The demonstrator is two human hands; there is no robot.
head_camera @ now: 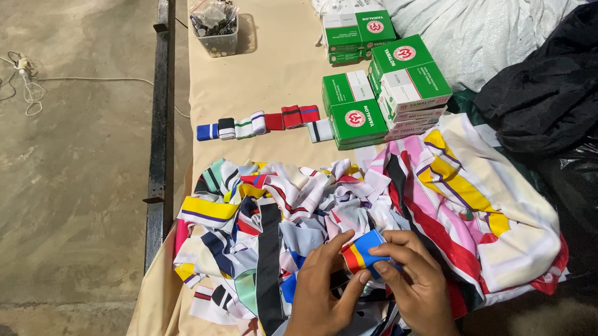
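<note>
Both hands meet low in the middle of the head view, over a heap of mixed striped fabric pieces (267, 209). My left hand (320, 290) and my right hand (416, 283) together pinch a small folded fabric band (363, 250), blue with red and yellow stripes. The fingers of both hands close around its ends. A larger pile of pink, yellow, red and white fabric (472, 195) lies just right of my hands.
A row of small folded striped bands (258, 124) lies on the tan table cover (269, 69). Green and white boxes (382, 85) are stacked behind. A clear tub of small items (214, 25), white sacking (479, 22) and black fabric (554, 86) sit beyond. A metal rail (160, 126) edges the table's left.
</note>
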